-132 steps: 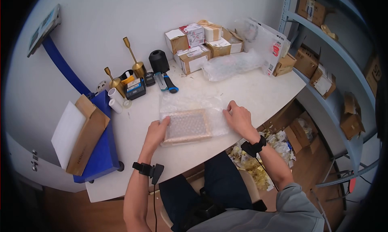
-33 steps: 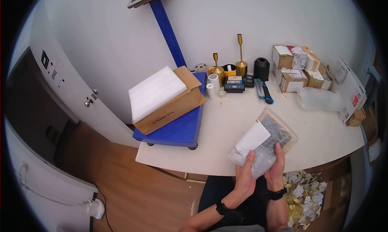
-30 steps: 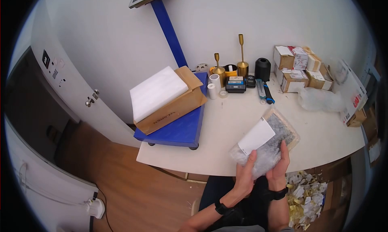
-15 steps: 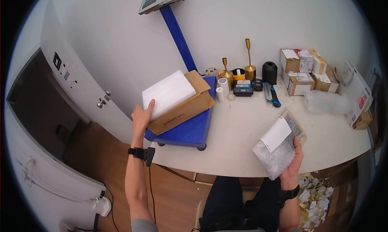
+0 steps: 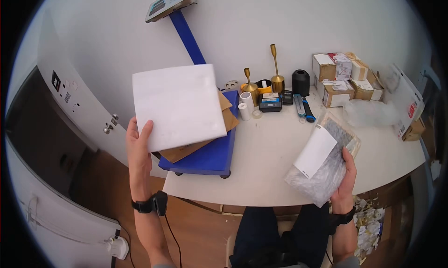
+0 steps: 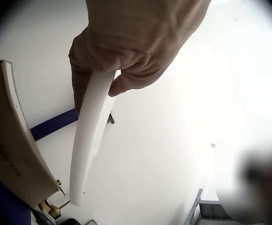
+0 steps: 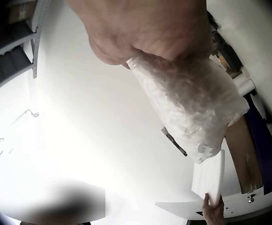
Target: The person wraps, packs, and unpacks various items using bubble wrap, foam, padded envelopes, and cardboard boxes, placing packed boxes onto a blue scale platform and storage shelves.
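Note:
My left hand (image 5: 140, 144) grips a white foam sheet (image 5: 179, 107) by its lower left corner, thumb on the face towards me. Edge-on in the left wrist view, the foam sheet (image 6: 89, 136) shows its thickness between thumb and fingers. The cardboard box (image 5: 186, 150) lies behind it on the blue platform scale (image 5: 210, 156). At the right, my right hand (image 5: 345, 179) holds a flat bubble-wrapped package (image 5: 322, 188) by its right edge, over the table. A white paper slip (image 5: 315, 151) lies across the package. From the right wrist, the bubble wrap (image 7: 192, 103) hides the fingers.
Along the wall stand two brass candlesticks (image 5: 277, 81), a black cylinder (image 5: 301, 82), white rolls (image 5: 247, 100) and a blue-and-black utility knife (image 5: 308, 110). Small cartons (image 5: 337, 93) are stacked at the back right beside a clear plastic bag (image 5: 368, 113). Paper scraps (image 5: 368, 230) lie below the table.
The left hand left the package, reached to the box and lifted the foam sheet out, tilting it up towards me. The right hand alone now holds the package.

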Demonstrator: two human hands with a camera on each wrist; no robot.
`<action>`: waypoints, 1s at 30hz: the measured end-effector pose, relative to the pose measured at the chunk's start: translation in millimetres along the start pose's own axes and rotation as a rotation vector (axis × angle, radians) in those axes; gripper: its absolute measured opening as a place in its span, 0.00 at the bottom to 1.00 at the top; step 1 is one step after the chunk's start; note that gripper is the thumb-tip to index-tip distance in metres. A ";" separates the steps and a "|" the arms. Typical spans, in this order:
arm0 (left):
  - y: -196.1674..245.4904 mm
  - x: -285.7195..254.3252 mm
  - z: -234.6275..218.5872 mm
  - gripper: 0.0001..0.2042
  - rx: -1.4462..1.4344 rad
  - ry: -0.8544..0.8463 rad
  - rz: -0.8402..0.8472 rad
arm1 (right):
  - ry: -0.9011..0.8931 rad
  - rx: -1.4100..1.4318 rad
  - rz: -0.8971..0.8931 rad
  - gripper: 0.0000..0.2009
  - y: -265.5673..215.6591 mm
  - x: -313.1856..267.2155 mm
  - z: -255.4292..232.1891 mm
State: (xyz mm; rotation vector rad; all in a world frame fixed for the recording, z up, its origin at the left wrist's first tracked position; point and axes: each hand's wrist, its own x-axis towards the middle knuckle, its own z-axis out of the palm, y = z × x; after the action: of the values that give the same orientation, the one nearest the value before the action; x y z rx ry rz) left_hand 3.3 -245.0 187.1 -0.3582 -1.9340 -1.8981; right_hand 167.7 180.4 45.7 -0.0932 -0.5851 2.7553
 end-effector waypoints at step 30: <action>-168.7 -114.3 182.6 0.24 -0.165 -0.864 -0.696 | -0.196 -0.888 0.785 0.27 11.5 63.2 -36.3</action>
State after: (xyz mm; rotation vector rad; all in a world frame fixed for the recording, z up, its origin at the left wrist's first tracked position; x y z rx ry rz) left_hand 8.5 -59.4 -13.8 -0.7168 -2.7047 -2.6440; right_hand 109.2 204.9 8.0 -0.3063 -2.1755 2.9261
